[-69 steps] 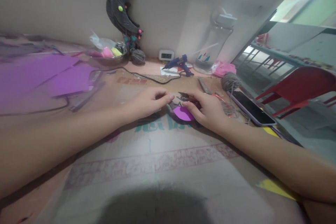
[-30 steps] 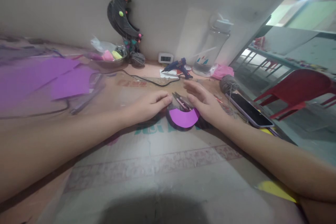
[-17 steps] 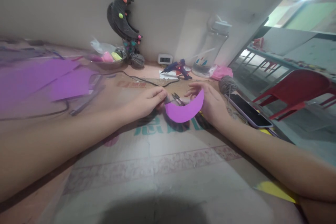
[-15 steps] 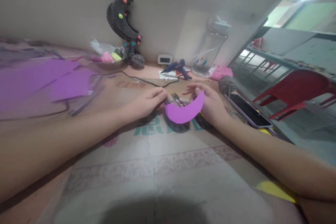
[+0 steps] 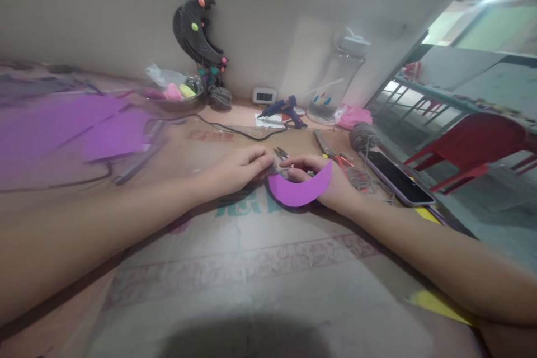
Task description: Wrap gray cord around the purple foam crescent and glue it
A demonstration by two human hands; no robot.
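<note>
A purple paper crescent (image 5: 297,194) is held above the table, its tips pointing up. My left hand (image 5: 251,166) is closed in a pinch at its left tip, where a bit of grey yarn shows. Behind the crescent, my right hand (image 5: 323,176) has its fingers curled toward that same tip, seemingly on the yarn strand; the paper partly hides the grip. The crescent's right end lies in front of my right palm. Just beyond the fingers lie small thread snips (image 5: 280,153). Orange-handled scissors (image 5: 325,144) rest past my right hand.
A blue glue gun (image 5: 280,109) stands at the back near a small white clock (image 5: 264,95) and a clear bottle (image 5: 335,84). Grey yarn ball (image 5: 363,137) and phone (image 5: 396,178) lie right. Purple sheets (image 5: 62,128) cover the left. A dark crescent ornament (image 5: 191,31) hangs behind.
My right hand has moved down and toward the left tip, its fingers curling in. The crescent has shifted slightly right and down with my left hand. The scissors have come into sight.
</note>
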